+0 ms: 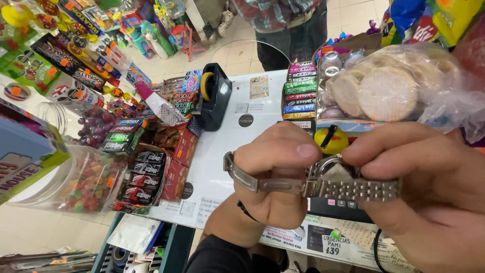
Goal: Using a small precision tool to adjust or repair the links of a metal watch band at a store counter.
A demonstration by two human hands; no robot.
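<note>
Left hand (275, 174) and right hand (429, 187), grips pinching a metal wristwatch (328, 179); tape dispenser (212, 96) at 11 o'clock on counter (242, 141).

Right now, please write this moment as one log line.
left hand: holds silver metal wristwatch by band | right hand: pinches watch case | below: white counter

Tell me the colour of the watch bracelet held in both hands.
Silver-grey metal watch bracelet, clearest in the head view.

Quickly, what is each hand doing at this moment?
Left hand: closed, pinching the metal wristwatch by its band.
Right hand: closed, gripping the other side of the same watch.
</note>
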